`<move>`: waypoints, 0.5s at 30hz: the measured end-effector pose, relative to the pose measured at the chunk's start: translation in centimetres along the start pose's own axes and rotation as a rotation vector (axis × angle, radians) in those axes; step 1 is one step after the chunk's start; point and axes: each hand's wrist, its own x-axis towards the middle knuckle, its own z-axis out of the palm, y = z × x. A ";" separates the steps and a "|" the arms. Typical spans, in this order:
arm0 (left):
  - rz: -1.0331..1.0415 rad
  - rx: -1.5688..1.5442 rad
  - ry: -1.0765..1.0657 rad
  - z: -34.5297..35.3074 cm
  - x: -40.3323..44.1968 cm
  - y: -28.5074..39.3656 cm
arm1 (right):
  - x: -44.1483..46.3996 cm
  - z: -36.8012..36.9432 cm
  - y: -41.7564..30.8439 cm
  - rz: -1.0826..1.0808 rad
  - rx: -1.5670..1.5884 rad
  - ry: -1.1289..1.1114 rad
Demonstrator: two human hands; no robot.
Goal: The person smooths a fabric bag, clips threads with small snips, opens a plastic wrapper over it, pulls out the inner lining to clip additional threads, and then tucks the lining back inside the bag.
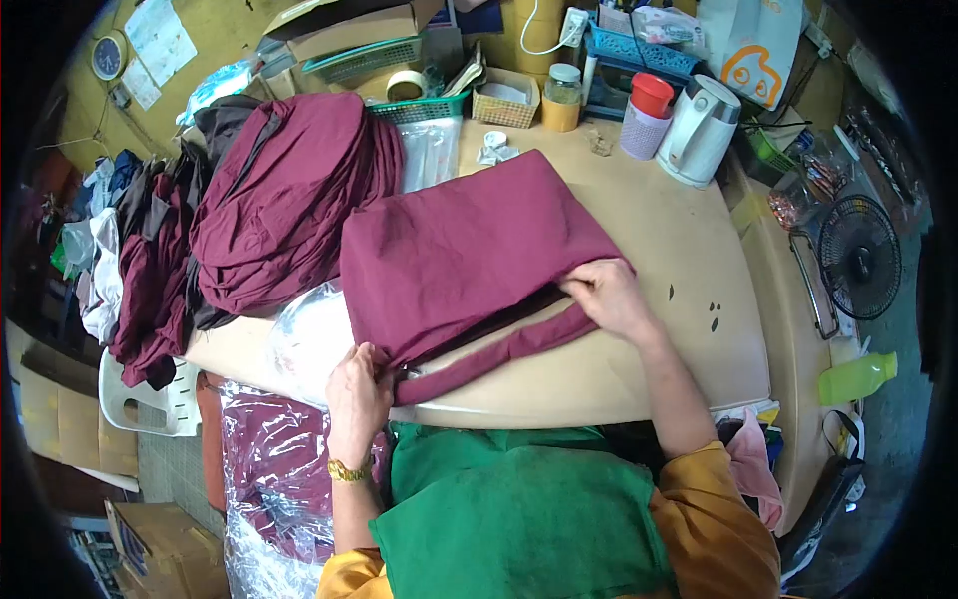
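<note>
A maroon fabric piece (469,245) lies folded on the tan table (689,329), with a narrow strip of the same cloth curving along its near edge. At the cloth's near left corner, my left hand (359,384) is closed on the fabric, a gold watch on its wrist. My right hand (607,295) pinches the cloth at its right corner, where the strip meets the main part. Between the hands there is a gap between strip and folded piece. A stack of maroon garments (289,200) sits to the left of the cloth.
Dark and maroon clothes (155,260) hang over the table's left edge. Along the back stand a basket (504,100), a jar (562,98), a cup (647,128) and a white kettle (701,132). A fan (858,258) and green bottle (856,379) are at right.
</note>
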 end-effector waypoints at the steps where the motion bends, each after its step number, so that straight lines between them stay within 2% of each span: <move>1: -0.040 -0.127 -0.078 0.0 0.0 -0.3 | 0.2 -0.1 0.3 0.004 -0.038 0.027; 3: -0.058 -0.222 -0.066 0.3 -0.1 0.8 | 0.2 0.1 0.0 0.007 -0.079 0.049; 5: -0.093 -0.424 -0.053 0.7 0.2 2.7 | 0.0 0.8 -2.3 -0.080 -0.050 -0.125; 6: -0.051 -0.376 -0.043 0.8 0.3 3.6 | -0.6 1.7 -4.0 -0.063 0.043 -0.222; 8: 0.110 -0.356 0.050 1.6 0.3 5.0 | -2.2 5.2 -5.5 -0.140 0.168 -0.241; 9: 0.155 -0.317 0.055 1.6 0.3 5.8 | -2.7 5.8 -7.0 -0.049 0.246 -0.269; 12: 0.204 -0.364 0.086 2.1 0.0 7.1 | -4.0 7.7 -8.3 -0.005 0.177 -0.231; 15: 0.222 -0.293 0.052 2.4 -0.2 6.8 | -5.0 10.3 -7.5 0.130 0.541 -0.105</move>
